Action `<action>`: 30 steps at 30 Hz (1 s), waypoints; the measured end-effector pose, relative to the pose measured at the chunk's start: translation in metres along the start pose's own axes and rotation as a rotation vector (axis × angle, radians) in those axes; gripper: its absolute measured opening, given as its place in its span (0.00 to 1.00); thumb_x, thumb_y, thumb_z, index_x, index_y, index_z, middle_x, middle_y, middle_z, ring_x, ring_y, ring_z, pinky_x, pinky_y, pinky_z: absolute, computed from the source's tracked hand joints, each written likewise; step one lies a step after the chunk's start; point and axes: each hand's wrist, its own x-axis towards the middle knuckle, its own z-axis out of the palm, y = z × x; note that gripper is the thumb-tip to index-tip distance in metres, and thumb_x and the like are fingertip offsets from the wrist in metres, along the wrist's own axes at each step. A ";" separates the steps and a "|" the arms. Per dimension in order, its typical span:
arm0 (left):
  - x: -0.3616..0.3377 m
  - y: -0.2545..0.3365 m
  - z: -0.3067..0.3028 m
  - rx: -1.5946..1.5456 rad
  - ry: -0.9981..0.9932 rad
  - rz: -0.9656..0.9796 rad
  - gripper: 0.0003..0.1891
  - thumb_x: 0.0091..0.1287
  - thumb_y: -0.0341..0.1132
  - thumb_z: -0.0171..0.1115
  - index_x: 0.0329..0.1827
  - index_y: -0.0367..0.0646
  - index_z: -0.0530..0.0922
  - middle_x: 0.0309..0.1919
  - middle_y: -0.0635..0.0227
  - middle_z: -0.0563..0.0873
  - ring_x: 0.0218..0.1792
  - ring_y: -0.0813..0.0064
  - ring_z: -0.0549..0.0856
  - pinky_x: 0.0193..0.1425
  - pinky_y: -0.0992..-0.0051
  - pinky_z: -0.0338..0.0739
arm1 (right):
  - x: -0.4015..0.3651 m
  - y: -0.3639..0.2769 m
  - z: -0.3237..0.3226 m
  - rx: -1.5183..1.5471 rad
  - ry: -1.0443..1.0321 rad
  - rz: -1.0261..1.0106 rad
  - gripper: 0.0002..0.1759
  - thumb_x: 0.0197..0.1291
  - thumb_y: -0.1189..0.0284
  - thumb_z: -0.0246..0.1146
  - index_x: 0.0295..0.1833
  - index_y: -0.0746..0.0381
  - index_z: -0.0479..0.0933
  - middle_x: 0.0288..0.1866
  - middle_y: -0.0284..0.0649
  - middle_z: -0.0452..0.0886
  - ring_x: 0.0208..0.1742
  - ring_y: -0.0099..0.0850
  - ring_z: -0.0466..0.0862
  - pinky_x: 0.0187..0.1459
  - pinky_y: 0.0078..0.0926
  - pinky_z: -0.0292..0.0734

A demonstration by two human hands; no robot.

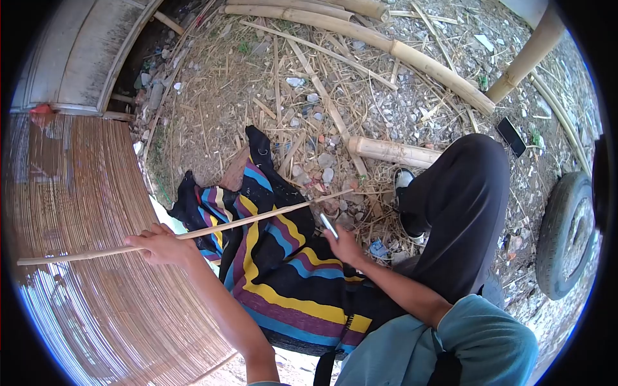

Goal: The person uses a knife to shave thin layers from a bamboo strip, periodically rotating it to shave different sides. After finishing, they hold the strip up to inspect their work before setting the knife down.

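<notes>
My left hand [166, 246] is closed around a long, thin bamboo strip [277, 211]. The strip slants across my lap, its left end over the woven mat and its right end over the littered ground. In my right hand [346, 246] is a knife [329, 226], its short silvery blade pointing up and left just below the strip, apart from it; the fist hides the handle. A black cloth with yellow, purple and blue stripes [302, 302] drapes over my lap and left leg.
A slatted mat [96, 193] spreads on the left. Thick bamboo poles [438, 74] and a short bamboo piece [396, 152] lie on debris-strewn ground. A phone [511, 136] and a tyre [553, 238] are to the right. My bent right knee [473, 174] rises nearby.
</notes>
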 end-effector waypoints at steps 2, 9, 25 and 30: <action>0.002 -0.002 0.001 0.017 0.016 -0.006 0.24 0.67 0.53 0.53 0.27 0.40 0.63 0.15 0.70 0.63 0.12 0.79 0.65 0.12 0.80 0.60 | -0.012 -0.031 0.002 0.037 -0.097 -0.103 0.23 0.63 0.53 0.54 0.43 0.66 0.70 0.25 0.59 0.77 0.33 0.58 0.80 0.33 0.49 0.73; 0.025 -0.022 -0.019 0.057 -0.013 -0.093 0.24 0.67 0.52 0.55 0.27 0.38 0.64 0.14 0.71 0.62 0.11 0.79 0.63 0.12 0.80 0.59 | 0.032 0.087 -0.011 -0.181 0.063 0.192 0.28 0.63 0.51 0.52 0.47 0.68 0.70 0.29 0.60 0.79 0.34 0.59 0.79 0.35 0.50 0.74; 0.013 -0.012 -0.011 -0.008 -0.063 -0.038 0.22 0.69 0.52 0.51 0.27 0.44 0.60 0.16 0.73 0.60 0.12 0.81 0.60 0.12 0.80 0.56 | 0.013 0.025 0.000 -0.034 -0.008 0.006 0.24 0.62 0.53 0.55 0.44 0.66 0.70 0.30 0.59 0.79 0.36 0.57 0.80 0.37 0.46 0.74; 0.015 -0.012 -0.007 -0.055 -0.051 -0.034 0.23 0.70 0.51 0.51 0.23 0.46 0.58 0.12 0.75 0.57 0.10 0.82 0.59 0.10 0.80 0.52 | 0.039 0.061 -0.020 -0.319 0.058 0.108 0.29 0.63 0.48 0.49 0.45 0.67 0.71 0.29 0.58 0.80 0.36 0.57 0.80 0.38 0.48 0.75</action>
